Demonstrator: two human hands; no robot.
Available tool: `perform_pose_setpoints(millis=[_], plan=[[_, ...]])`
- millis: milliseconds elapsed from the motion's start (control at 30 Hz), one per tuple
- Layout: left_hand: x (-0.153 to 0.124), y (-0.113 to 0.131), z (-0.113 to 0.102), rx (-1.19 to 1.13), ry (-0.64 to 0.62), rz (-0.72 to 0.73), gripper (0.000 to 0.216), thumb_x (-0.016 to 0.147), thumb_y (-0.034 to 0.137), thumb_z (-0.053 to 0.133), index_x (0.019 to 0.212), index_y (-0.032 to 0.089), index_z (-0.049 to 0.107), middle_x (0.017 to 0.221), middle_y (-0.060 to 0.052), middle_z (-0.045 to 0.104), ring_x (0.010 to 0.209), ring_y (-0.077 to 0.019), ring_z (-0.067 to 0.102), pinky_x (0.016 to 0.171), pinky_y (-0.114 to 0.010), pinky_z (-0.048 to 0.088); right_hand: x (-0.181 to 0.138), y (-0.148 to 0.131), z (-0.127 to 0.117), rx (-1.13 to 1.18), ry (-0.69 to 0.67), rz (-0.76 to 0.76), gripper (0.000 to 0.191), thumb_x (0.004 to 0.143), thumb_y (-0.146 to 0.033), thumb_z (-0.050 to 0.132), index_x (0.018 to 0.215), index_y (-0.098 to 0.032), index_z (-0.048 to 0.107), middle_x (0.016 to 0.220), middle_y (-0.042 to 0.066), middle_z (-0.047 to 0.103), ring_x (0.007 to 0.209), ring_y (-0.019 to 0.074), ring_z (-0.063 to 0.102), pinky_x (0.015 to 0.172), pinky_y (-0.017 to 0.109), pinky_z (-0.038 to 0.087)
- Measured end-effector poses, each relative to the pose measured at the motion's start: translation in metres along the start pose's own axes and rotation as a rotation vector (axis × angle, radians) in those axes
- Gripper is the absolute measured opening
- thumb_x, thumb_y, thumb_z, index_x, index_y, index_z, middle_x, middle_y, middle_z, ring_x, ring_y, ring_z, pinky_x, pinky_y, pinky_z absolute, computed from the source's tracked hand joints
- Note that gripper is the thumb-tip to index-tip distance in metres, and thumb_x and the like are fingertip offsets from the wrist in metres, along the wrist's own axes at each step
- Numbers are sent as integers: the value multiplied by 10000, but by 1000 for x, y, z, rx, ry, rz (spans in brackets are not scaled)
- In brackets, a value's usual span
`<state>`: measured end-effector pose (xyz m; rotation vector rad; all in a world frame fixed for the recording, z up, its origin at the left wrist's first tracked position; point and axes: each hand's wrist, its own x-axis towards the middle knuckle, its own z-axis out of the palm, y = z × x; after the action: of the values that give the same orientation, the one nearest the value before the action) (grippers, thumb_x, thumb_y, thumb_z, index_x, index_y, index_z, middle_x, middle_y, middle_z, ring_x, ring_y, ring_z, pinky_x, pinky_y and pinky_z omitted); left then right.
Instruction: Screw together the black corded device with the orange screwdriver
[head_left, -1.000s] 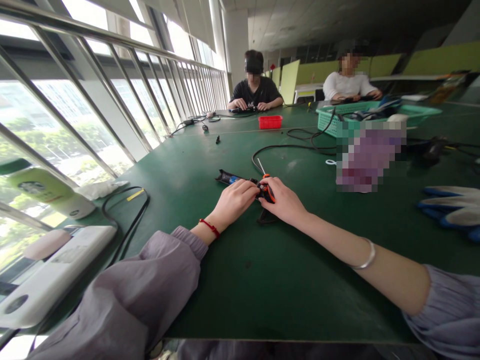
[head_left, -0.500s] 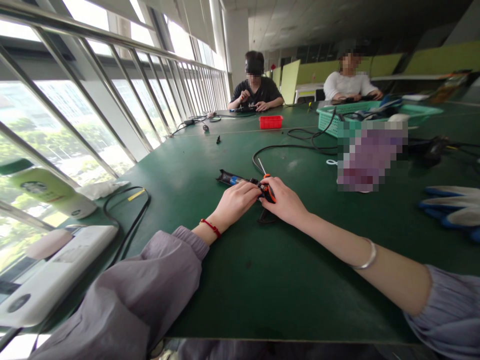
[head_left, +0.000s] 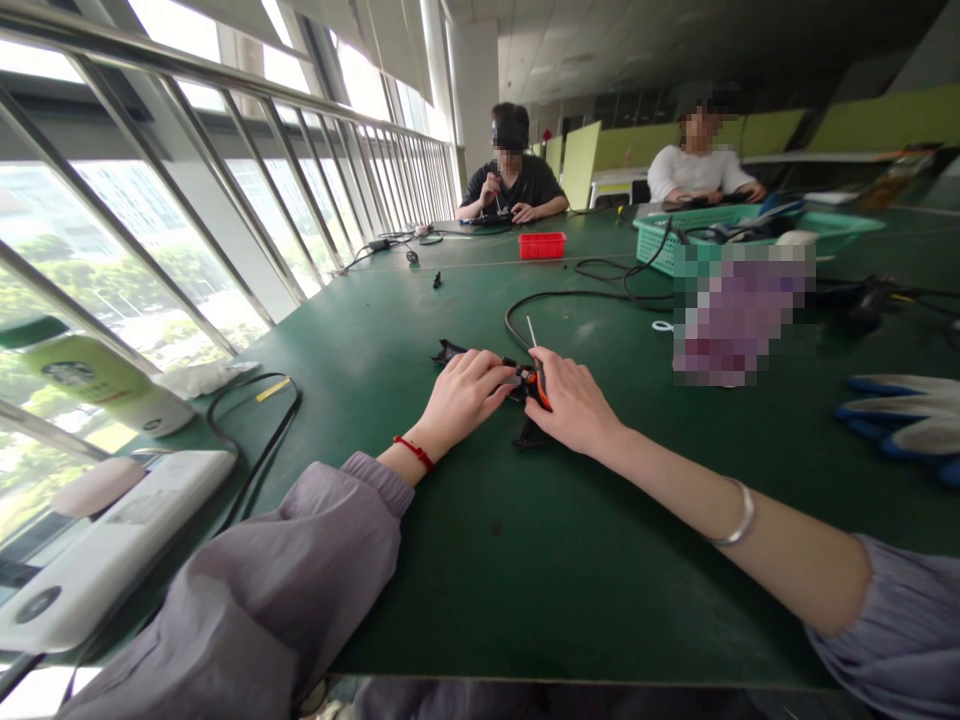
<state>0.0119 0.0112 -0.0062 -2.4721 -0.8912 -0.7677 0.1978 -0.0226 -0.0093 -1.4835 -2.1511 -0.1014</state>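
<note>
My left hand (head_left: 469, 395) is closed over a long black device (head_left: 448, 351) lying on the green table (head_left: 480, 580). The device's far end sticks out past my knuckles, and its middle is hidden under my fingers. In my right hand (head_left: 577, 400) is a screwdriver (head_left: 541, 388) with an orange and black handle, its thin metal shaft pointing up and away from me. The handle lies against the device's near end, beside my left fingertips. A black part (head_left: 529, 434) shows just below, on the table; whether it joins the device I cannot tell.
A black cable (head_left: 562, 293) curves behind my hands toward a green basket (head_left: 660, 245). A red tray (head_left: 542, 246) stands farther back. Blue-white gloves (head_left: 907, 415) lie right. A bottle (head_left: 97, 375) and a white box (head_left: 112, 550) stand left. Two people sit across the table.
My left hand has slid slightly left along the device and covers its blue section. The screwdriver's shaft has swung a little to the right, and my right fingers have shifted on its handle.
</note>
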Motion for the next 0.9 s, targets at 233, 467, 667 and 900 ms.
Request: perform_pose_setpoints(millis=[233, 467, 667, 900], plan=[[-13, -28, 6, -65, -115, -190, 576, 839, 482, 531, 1292, 137, 447, 1287, -124, 526, 1223, -252, 445, 1096, -463, 274, 0, 2, -5, 0, -22, 77, 326, 807, -236, 431, 1102, -98, 460, 822, 119, 643, 728, 261, 584, 687, 363, 408], [-13, -26, 6, -49, -152, -219, 512, 848, 487, 521, 1233, 151, 487, 1246, -106, 547, 1145, -256, 486, 1041, -433, 342, 6, 10, -19, 113, 83, 82, 177, 796, -243, 490, 965, -221, 543, 849, 29, 660, 664, 177, 591, 578, 268, 395], [-10, -17, 2, -59, -149, -252, 469, 834, 481, 544, 1161, 145, 528, 1136, -115, 570, 1052, -255, 492, 939, -420, 419, 19, 12, -54, 585, 400, 97, 120, 759, -266, 554, 864, -210, 536, 661, -32, 555, 464, 98, 476, 468, 238, 382], [-8, -11, 2, -30, -142, -241, 431, 820, 515, 543, 1073, 166, 553, 1042, -98, 558, 984, -246, 481, 872, -398, 426, 19, 5, -75, 660, 400, 29, 83, 738, -234, 590, 721, -206, 513, 645, -22, 521, 454, 87, 459, 421, 241, 360]])
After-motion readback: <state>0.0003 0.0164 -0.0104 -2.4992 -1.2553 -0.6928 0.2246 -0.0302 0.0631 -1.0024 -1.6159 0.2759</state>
